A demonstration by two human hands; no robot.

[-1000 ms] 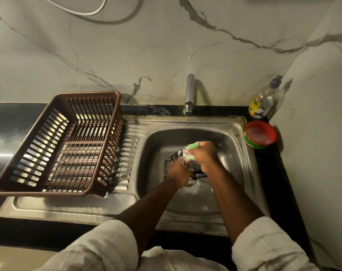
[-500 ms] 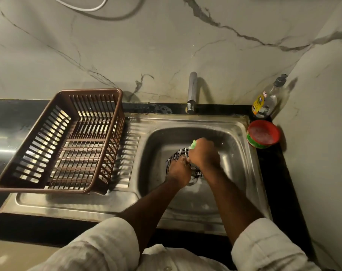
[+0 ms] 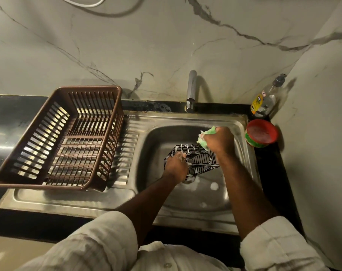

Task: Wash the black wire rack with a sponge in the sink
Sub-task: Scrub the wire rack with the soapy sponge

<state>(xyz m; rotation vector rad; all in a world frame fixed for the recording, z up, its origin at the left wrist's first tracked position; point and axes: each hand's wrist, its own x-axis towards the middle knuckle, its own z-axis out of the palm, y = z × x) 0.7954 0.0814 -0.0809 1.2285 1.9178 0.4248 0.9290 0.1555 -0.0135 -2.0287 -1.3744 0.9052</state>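
The black wire rack [image 3: 195, 158] sits low in the steel sink [image 3: 152, 137], streaked with white foam. My left hand [image 3: 176, 167] grips its near left edge, fingers curled round the wires. My right hand [image 3: 219, 140] holds a soapy green sponge [image 3: 204, 138] at the rack's far right corner. Part of the rack is hidden behind both hands.
A brown slatted plastic basket [image 3: 62, 137] stands on the drainboard at the left. The tap [image 3: 191, 90] rises behind the basin. A dish soap bottle [image 3: 264, 98] and a red-rimmed tub [image 3: 261, 133] sit at the right corner. Foam blobs dot the basin floor.
My right hand with the sponge has moved from over the rack's middle out to its far right corner. More of the rack now shows. My left hand keeps its grip.
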